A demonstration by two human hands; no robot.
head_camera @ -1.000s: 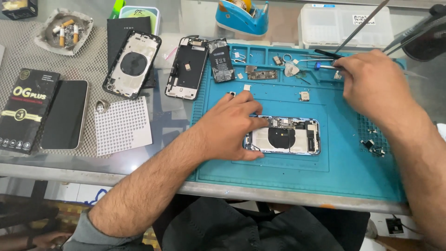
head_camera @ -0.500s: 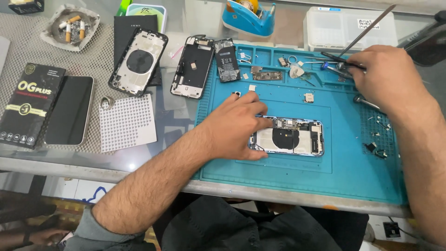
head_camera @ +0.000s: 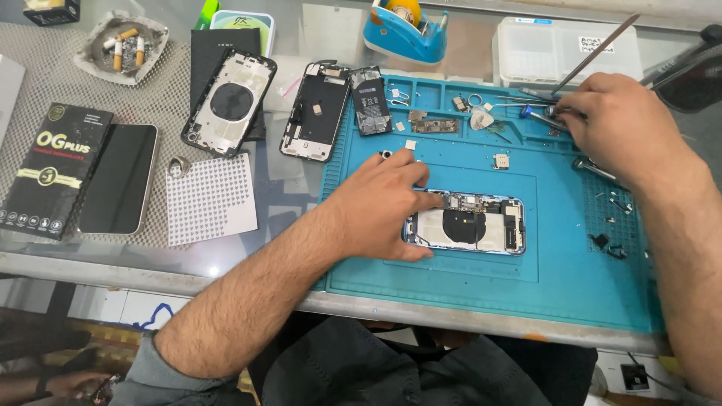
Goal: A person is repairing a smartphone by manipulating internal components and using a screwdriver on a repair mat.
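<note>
The left hand [head_camera: 380, 207] still pins the opened blue-framed phone [head_camera: 466, 225] on the teal silicone mat [head_camera: 571, 256]; the right hand [head_camera: 620, 128] has closed around thin metal tools [head_camera: 538, 113] in the mat's top tray

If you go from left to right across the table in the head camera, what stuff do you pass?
Black box → dark phone → dotted white sheet → empty phone back shell → left hand → opened phone → right hand.
</note>
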